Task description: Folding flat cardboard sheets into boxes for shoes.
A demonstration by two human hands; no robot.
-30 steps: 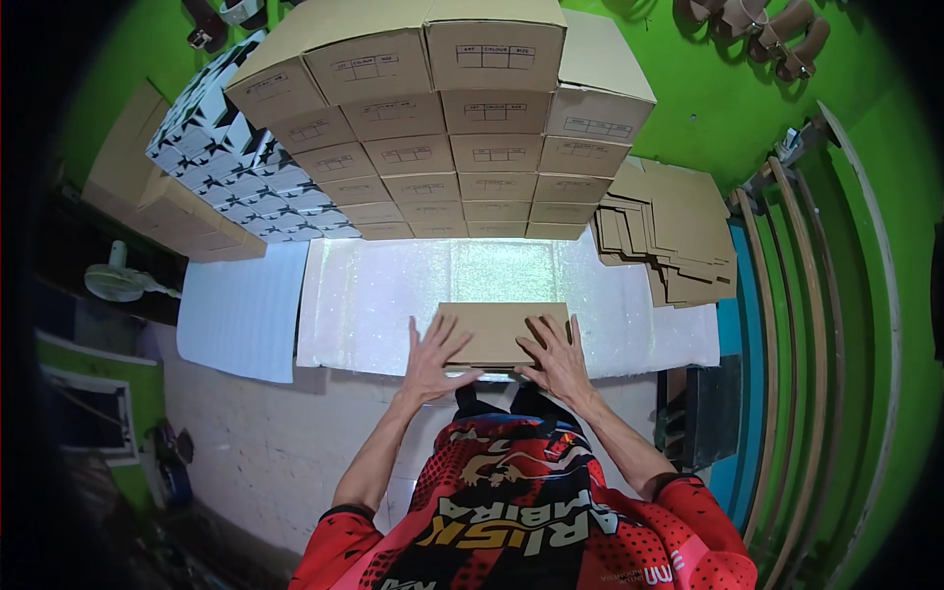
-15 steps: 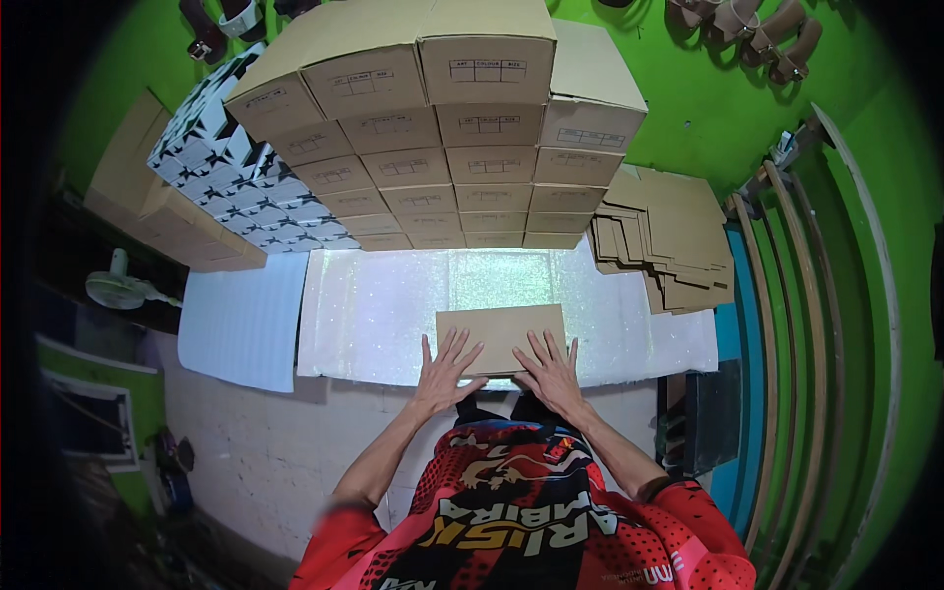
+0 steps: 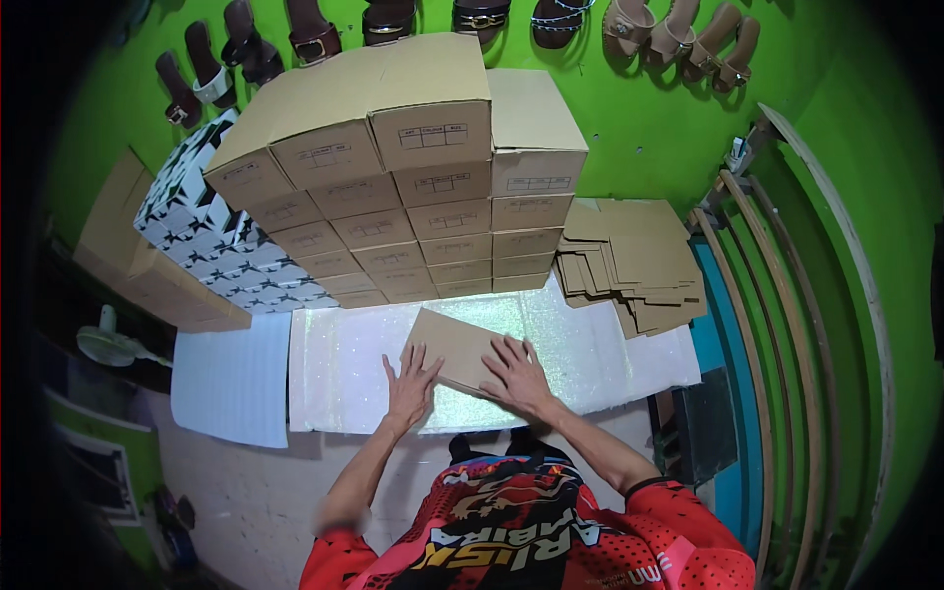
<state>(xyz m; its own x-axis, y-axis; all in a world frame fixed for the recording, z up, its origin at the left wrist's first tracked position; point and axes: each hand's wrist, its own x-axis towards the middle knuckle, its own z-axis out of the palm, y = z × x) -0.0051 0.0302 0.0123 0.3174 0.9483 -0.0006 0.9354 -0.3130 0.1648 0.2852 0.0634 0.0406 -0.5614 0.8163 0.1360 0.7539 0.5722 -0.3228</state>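
Observation:
A plain brown cardboard box (image 3: 447, 339) rests at an angle on the shiny, whitish table covering (image 3: 344, 374). My left hand (image 3: 411, 383) is at its near left side, fingers spread, the fingertips touching the cardboard. Over its right end lies my right hand (image 3: 519, 379), fingers stretched apart on the top and edge. Neither hand is closed round the box. Its underside is hidden.
Stacked brown boxes (image 3: 430, 128) stand along the back of the table, with star-patterned white boxes (image 3: 211, 231) to their left. Flat cardboard pieces (image 3: 639, 251) are piled at the right. Sandals (image 3: 388, 20) hang on the green wall. A fan (image 3: 106, 342) is at far left.
The box has turned clockwise and slid away from me, toward the stacks. Both hands have moved with it, fingers still spread. The view has tilted up, showing more sandals.

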